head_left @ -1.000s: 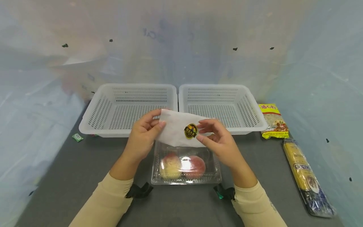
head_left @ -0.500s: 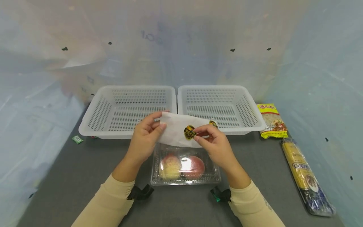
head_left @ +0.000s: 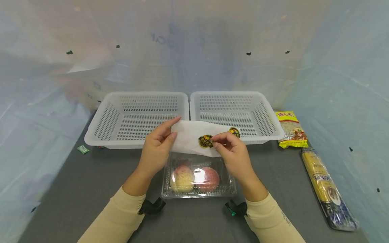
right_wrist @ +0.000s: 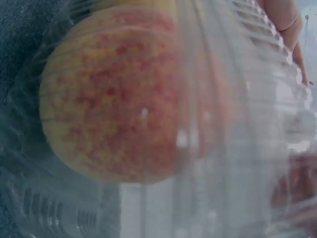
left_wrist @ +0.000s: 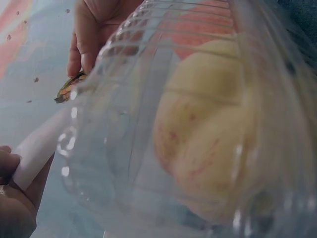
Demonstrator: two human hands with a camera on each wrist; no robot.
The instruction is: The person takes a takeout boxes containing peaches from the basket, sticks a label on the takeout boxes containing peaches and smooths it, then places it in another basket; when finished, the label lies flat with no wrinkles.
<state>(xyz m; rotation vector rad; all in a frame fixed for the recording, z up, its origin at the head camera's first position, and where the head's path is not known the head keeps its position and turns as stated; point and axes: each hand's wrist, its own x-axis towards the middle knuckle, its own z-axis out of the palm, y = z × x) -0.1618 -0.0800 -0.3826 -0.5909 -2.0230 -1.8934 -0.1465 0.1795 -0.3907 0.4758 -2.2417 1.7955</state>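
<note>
Both hands hold a white paper sheet above a clear plastic clamshell box with two red-yellow apples inside. My left hand pinches the sheet's left edge. My right hand pinches a round black-and-yellow sticker on the sheet; a second sticker sits near the sheet's right end. The left wrist view shows the box close up, with an apple, the sheet and the other hand beyond. The right wrist view is filled by the box and an apple.
Two white perforated baskets, the left and the right, stand side by side behind the hands. At the right lie a yellow food packet and a long noodle pack. A small green wrapper lies at the left. Plastic sheeting walls in the dark table.
The sheet has tilted flatter and shifted slightly right, so a second sticker now shows. My right fingers have closed on the first sticker. The box has stayed put.
</note>
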